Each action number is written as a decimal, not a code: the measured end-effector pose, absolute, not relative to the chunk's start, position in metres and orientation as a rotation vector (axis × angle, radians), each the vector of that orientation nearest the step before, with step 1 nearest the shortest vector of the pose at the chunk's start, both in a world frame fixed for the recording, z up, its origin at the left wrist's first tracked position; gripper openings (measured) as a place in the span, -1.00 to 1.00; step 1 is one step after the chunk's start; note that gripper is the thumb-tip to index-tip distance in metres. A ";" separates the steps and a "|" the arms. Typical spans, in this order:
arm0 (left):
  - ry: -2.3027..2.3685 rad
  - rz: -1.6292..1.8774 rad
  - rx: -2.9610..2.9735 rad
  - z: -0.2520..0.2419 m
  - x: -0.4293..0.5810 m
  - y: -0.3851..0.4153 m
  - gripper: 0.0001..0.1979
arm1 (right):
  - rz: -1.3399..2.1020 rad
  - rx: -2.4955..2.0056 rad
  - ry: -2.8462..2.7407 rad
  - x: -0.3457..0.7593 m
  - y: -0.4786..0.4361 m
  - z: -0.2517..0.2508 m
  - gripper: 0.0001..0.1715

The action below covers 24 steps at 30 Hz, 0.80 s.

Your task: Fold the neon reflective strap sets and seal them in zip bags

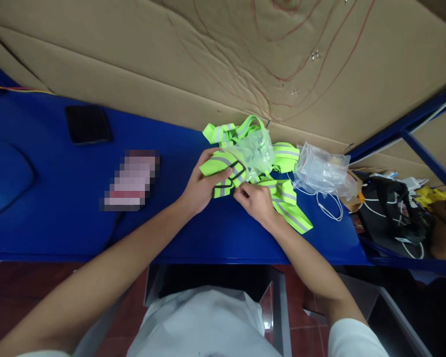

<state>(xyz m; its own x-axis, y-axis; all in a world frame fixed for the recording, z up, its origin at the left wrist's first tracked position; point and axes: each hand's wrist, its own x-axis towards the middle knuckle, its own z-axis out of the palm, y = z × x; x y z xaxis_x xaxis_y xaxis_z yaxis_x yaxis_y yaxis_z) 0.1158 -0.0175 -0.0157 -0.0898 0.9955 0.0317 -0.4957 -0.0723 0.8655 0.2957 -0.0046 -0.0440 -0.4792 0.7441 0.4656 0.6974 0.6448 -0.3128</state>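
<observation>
My left hand [204,186] is closed around a folded bundle of neon yellow-green reflective strap [223,166] with grey stripes and black edging. A clear plastic bag [258,151] lies against the right side of this bundle. My right hand [258,201] has its fingers curled together at the lower edge, where bundle and bag meet; what they pinch is hidden. More loose reflective straps [292,213] spread under and beside my right hand, and others [223,133] lie behind the bag.
On the blue table [178,238], a phone with a blurred-out screen [132,178] and a dark flat object [88,124] lie to the left. Several clear plastic bags [321,171] and a white cable [330,208] sit on the right. Cardboard [134,59] walls the back.
</observation>
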 end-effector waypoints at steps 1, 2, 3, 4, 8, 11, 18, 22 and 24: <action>0.849 1.511 0.883 -0.017 0.116 -0.018 -0.43 | 0.118 -1.097 -2.311 0.297 -0.004 -0.043 -0.61; 0.853 1.504 0.945 -0.020 0.116 -0.018 -0.43 | 0.131 -1.072 -2.337 0.298 -0.004 -0.042 -0.60; 0.860 1.498 0.999 -0.022 0.116 -0.018 -0.44 | 0.144 -1.045 -2.369 0.300 -0.003 -0.040 -0.58; 0.872 1.495 1.046 -0.025 0.115 -0.017 -0.44 | 0.155 -1.015 -2.404 0.303 -0.003 -0.037 -0.58; 0.983 1.526 1.347 -0.039 0.112 -0.012 -0.43 | 0.168 -0.929 -2.490 0.314 -0.001 -0.022 -0.55; 1.022 1.539 1.608 -0.044 0.111 -0.010 -0.43 | 0.164 -0.949 -2.310 0.319 -0.002 -0.012 -0.55; 1.073 1.577 1.828 -0.042 0.111 -0.014 -0.47 | 0.309 -0.987 -2.026 0.317 -0.004 -0.010 -0.84; 1.106 1.575 1.847 -0.042 0.114 -0.017 -0.47 | 0.206 -0.946 -2.101 0.322 -0.002 -0.015 -0.83; 1.134 1.586 1.833 -0.044 0.116 -0.018 -0.46 | 0.188 -0.919 -2.120 0.320 -0.004 -0.020 -0.85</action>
<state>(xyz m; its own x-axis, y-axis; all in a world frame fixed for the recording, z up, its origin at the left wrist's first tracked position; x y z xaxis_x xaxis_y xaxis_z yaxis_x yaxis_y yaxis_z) 0.1163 -0.0182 -0.0437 -0.0053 0.8155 0.5787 0.2839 -0.5536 0.7829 0.3197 -0.0039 -0.0195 -0.4157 0.6682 0.6170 0.5494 0.7251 -0.4152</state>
